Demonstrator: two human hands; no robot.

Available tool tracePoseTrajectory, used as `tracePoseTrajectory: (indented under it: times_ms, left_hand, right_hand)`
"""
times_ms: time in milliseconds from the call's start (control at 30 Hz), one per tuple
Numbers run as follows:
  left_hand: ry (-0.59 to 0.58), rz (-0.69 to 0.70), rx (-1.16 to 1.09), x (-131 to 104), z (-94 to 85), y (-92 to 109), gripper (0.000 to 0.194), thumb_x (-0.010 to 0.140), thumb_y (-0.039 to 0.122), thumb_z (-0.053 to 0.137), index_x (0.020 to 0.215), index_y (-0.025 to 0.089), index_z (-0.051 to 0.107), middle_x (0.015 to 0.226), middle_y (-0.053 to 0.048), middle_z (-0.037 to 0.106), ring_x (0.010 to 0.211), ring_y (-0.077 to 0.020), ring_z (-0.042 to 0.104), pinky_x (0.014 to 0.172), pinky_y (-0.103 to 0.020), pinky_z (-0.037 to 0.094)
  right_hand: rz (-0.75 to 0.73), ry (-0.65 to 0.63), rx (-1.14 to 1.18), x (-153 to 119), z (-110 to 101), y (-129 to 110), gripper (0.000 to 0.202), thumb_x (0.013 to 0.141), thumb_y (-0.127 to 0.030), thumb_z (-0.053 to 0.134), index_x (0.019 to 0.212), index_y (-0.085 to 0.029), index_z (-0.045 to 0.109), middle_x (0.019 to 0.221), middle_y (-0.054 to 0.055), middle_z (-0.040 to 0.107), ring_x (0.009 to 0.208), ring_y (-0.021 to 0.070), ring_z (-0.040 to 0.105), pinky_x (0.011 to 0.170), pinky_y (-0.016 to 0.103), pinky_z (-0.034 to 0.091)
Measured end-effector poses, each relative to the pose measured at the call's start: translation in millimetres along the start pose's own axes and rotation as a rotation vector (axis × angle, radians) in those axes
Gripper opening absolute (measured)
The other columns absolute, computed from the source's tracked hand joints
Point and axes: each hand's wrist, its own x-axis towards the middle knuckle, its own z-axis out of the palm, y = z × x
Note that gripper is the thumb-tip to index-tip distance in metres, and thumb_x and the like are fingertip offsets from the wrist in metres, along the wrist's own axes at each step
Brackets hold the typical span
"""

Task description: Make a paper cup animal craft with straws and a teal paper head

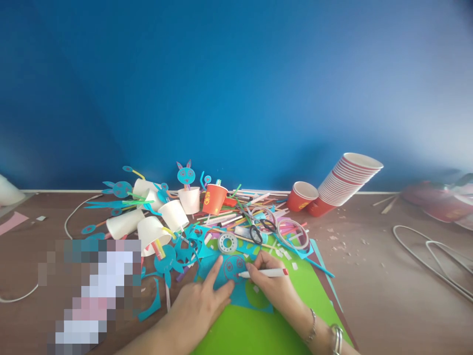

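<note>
Head view: the bright green paper sheet lying on the brown table serves as the landmark. On its far edge rests a blue paper cut-out with a round face drawn in red lines; the left hand lies flat on this cut-out with fingers spread, pressing it down from the sheet's near-left side, while the right hand is closed around a white marker pen with a red cap, which lies nearly level with its tip touching the face at its right side. The two hands are close together but not touching. Bracelets circle the right wrist at the sheet's near-right edge. Just beyond the sheet lie a grey roll of tape, black-handled scissors and a heap of coloured drinking straws. Further beyond and to the left are white paper cups tipped on their sides with blue paper figures and straws attached, one upright white cup bearing a blue rabbit-eared face, and an orange paper cup. Beyond the sheet to the right, a leaning stack of red paper cups with white interiors rests beside a single red cup. Well to the right of the sheet lies a looped white cable. Left of the sheet is a pixelated area whose content cannot be told. A blue wall rises behind the table
</note>
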Motion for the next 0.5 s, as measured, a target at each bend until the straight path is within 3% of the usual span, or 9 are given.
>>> tracePoseTrajectory:
  times_ms: [500]
  left_hand:
    - [-0.069, -0.019, -0.028, 2.5, -4.4, -0.7, 0.035, 0.096, 0.030, 0.042, 0.129, 0.034, 0.053, 0.151, -0.020, 0.033, 0.060, -0.0218, 0.071, 0.052, -0.036, 0.058]
  right_hand:
    - [0.008, -0.005, -0.053, -0.6, 0.1, -3.9, 0.028, 0.076, -0.035, 0.061, 0.060, -0.024, 0.041, 0.045, -0.006, 0.051, 0.038, 0.0098, 0.042, 0.040, 0.022, 0.029]
